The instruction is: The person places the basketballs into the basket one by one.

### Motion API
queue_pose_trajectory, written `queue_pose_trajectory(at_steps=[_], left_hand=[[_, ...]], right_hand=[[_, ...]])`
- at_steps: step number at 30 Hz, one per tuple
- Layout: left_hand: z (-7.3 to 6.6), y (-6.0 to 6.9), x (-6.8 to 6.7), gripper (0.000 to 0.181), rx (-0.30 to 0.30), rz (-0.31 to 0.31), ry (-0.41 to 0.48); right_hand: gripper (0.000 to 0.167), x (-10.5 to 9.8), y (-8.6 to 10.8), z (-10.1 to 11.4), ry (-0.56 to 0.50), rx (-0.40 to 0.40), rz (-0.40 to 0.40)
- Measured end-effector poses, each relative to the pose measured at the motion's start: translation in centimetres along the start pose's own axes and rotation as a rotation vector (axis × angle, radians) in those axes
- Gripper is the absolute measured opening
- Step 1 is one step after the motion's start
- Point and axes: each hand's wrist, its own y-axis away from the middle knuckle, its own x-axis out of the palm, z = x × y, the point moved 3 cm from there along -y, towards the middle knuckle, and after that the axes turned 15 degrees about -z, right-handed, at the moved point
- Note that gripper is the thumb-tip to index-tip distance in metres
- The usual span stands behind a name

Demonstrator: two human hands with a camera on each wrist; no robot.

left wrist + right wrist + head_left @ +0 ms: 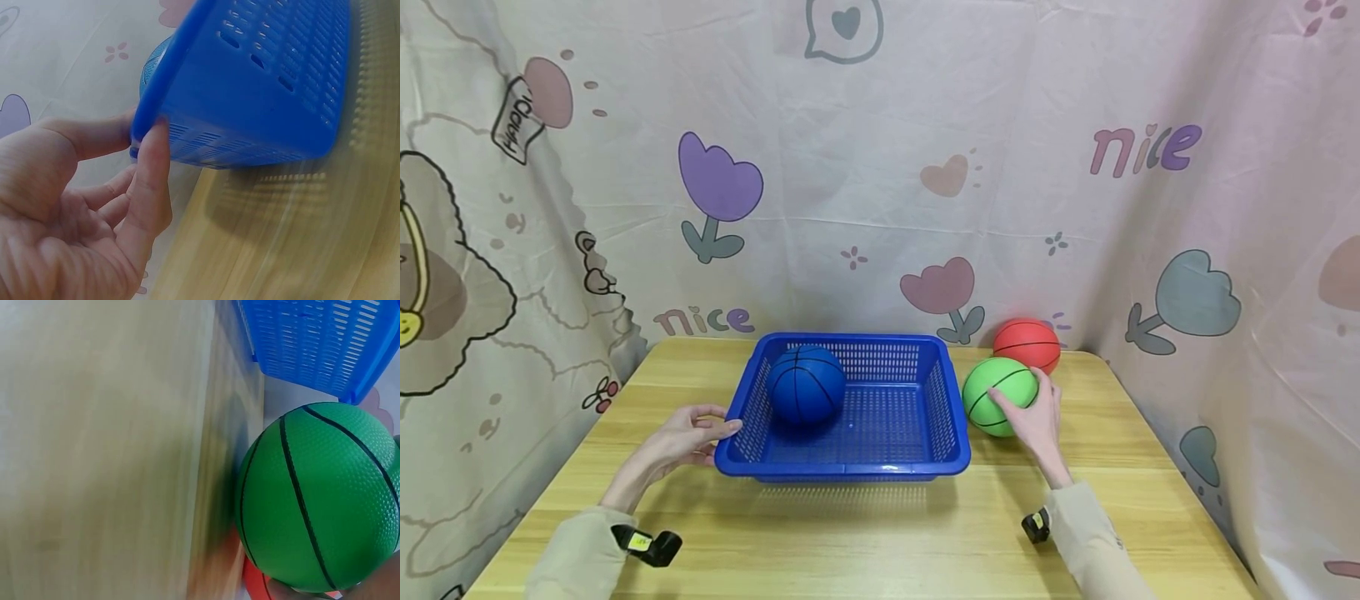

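Note:
A blue plastic basket (pixel 850 468) with mesh sides stands on the table, a blue ball (pixel 807 385) inside at its left. My left hand (pixel 681 437) pinches the basket's left rim; in the left wrist view, thumb and fingers of the hand (pixel 94 194) lie on either side of that rim. To the right of the basket, my right hand (pixel 1036 417) grips a green ball (pixel 992 392) marked with black lines. The right wrist view shows the green ball (pixel 319 500) up close, with only bits of the fingers visible.
Behind the green ball sits a red ball (pixel 1026 340), partly hidden. All stand on a wooden table (pixel 850 542). A patterned cloth (pixel 850 208) hangs behind the table and along its sides. Each wrist wears a small black camera.

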Motion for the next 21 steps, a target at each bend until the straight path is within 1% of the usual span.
queue_pose_trajectory(at_steps=[11, 21], left_hand=[[-0.10, 0.07, 0.04, 0.063, -0.002, -0.003, 0.004], [-0.10, 0.10, 0.06, 0.066, -0.005, -0.008, -0.017]], right_hand=[[0.088, -0.12, 0.15, -0.37, -0.044, -0.010, -0.037], [0.086, -0.12, 0.22, -0.56, -0.084, -0.011, -0.061]])
